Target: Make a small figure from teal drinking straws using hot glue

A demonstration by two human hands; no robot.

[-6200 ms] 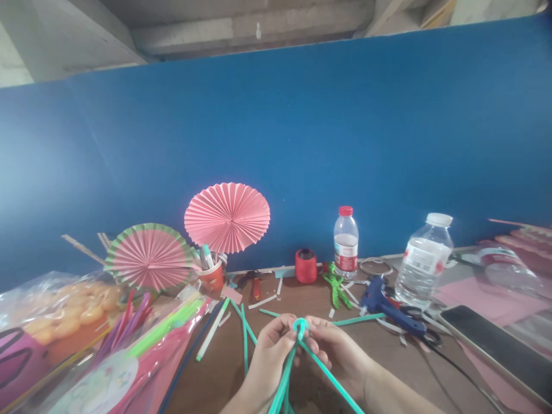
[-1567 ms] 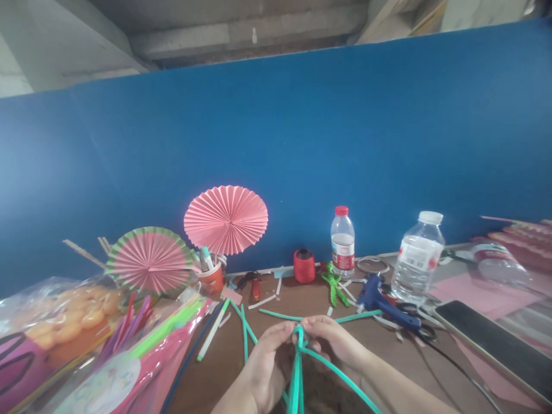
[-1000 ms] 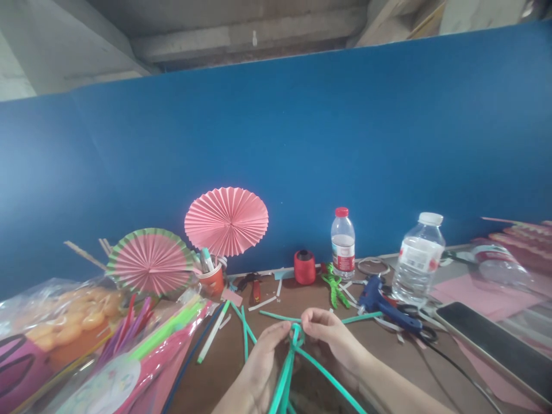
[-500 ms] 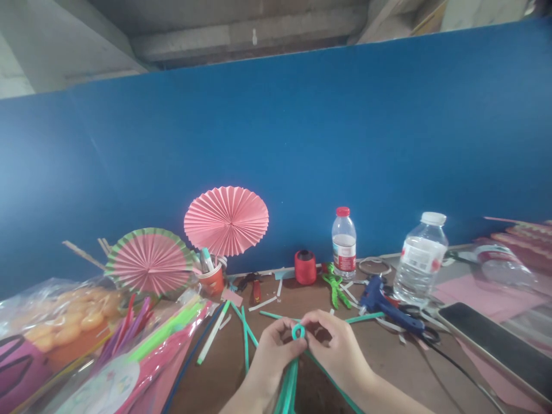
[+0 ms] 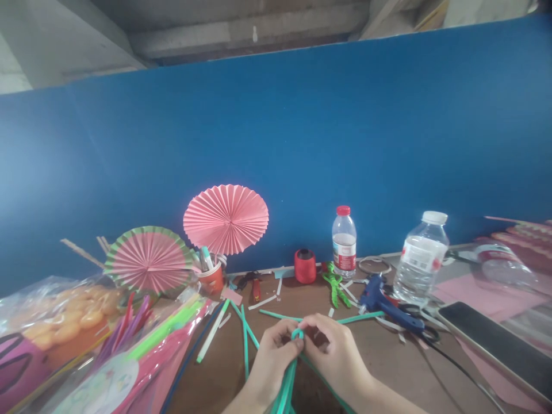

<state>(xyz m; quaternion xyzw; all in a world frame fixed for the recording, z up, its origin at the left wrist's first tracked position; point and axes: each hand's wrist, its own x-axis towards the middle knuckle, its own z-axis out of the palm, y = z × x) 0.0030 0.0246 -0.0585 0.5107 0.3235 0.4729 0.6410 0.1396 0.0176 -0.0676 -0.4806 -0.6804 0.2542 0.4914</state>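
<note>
Low in the middle, my left hand (image 5: 271, 361) and my right hand (image 5: 334, 355) meet fingertip to fingertip. Both pinch a small loop at the top of a bundle of teal paper strips (image 5: 286, 384). The strips run down from the loop between my wrists and off the bottom edge. The thumbs and forefingers are closed on the loop; the other fingers curl behind it.
On the brown table (image 5: 224, 368) lie loose teal strips (image 5: 245, 333), a blue glue gun (image 5: 383, 305), scissors, a red thread spool (image 5: 305, 266), two water bottles (image 5: 344, 241) (image 5: 420, 265), a phone (image 5: 495, 345), pink paper fans (image 5: 226, 218) and bags of craft sticks at left (image 5: 129, 345).
Over the last second my fingers have closed in on the loop and shrunk it. Half a second ago the loop stood open and round; now the fingertips cover most of it.
</note>
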